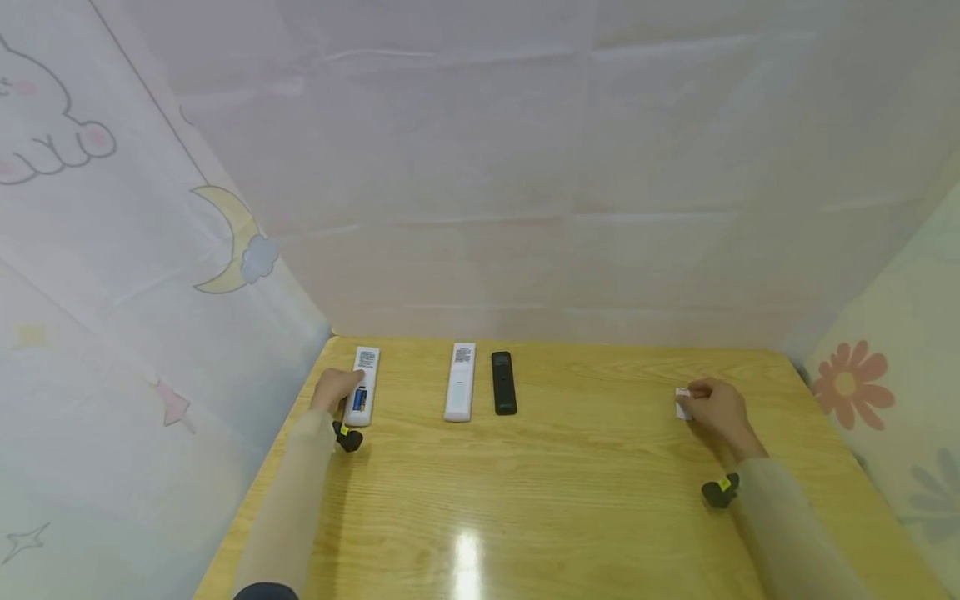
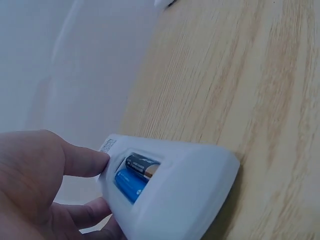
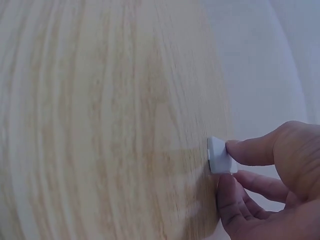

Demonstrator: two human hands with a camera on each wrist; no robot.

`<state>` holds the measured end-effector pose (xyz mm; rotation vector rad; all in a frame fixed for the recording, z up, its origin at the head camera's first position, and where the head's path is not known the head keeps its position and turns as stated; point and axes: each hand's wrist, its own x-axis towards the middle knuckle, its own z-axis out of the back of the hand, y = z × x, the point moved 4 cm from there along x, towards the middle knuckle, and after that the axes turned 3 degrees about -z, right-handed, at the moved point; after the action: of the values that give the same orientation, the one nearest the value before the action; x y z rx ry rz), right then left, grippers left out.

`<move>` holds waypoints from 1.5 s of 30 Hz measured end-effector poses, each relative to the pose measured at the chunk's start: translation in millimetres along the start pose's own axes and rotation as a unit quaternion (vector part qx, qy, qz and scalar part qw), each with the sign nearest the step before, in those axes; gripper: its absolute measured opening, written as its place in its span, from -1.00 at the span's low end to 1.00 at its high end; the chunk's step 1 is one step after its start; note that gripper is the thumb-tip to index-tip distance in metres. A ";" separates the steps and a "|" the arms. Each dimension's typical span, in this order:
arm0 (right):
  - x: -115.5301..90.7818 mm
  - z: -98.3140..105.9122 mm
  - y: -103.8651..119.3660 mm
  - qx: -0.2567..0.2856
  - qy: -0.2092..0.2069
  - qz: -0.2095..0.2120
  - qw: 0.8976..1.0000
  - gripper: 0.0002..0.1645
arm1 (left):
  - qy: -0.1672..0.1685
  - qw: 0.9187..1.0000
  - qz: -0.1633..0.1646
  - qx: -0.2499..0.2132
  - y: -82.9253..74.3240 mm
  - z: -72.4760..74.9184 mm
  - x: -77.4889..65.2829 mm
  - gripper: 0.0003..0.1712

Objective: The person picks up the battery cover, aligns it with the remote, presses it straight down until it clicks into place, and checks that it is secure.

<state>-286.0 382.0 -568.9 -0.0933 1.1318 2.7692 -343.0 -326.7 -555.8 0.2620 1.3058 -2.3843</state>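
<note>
At the table's far left, my left hand (image 1: pixel 335 389) holds a white remote control (image 1: pixel 367 360) that lies back side up. Its thumb is on the remote's back and its other fingers are along the side, as the left wrist view shows. The uncovered compartment has two batteries in it, a blue battery (image 2: pixel 131 185) beside a dark one with a copper end (image 2: pixel 142 165). Over on the right, my right hand (image 1: pixel 722 408) pinches a small white battery cover (image 3: pixel 220 156) between thumb and fingers, close to the table top.
A second white remote (image 1: pixel 460 383) and a black remote (image 1: pixel 504 383) lie side by side near the middle of the wooden table (image 1: pixel 570 483). A pale cloth wall (image 1: pixel 525 208) rises behind the table's back edge, with printed cloth on both sides.
</note>
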 end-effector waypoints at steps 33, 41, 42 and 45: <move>6.0 3.0 -2.4 0.013 0.014 -0.023 1.000 -0.46 | 0.043 0.996 -0.007 -0.077 1.3 6.9 -3.8 -0.23; 3.0 2.7 -0.8 0.039 0.028 -0.032 0.998 -0.43 | 0.049 0.995 -0.019 -0.087 -4.5 5.4 -8.7 -0.18; 2.7 3.1 -0.4 0.040 0.030 -0.034 0.998 -0.43 | 0.051 0.994 -0.019 -0.091 -5.8 5.0 -9.4 -0.18; 1.7 4.5 2.4 0.047 0.032 -0.032 0.998 -0.42 | 0.051 0.994 -0.025 -0.096 -11.3 4.1 -12.6 -0.18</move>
<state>-288.0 383.7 -564.2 -0.2057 1.2504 2.6700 -336.4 -321.5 -540.5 0.3001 1.5948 -2.2905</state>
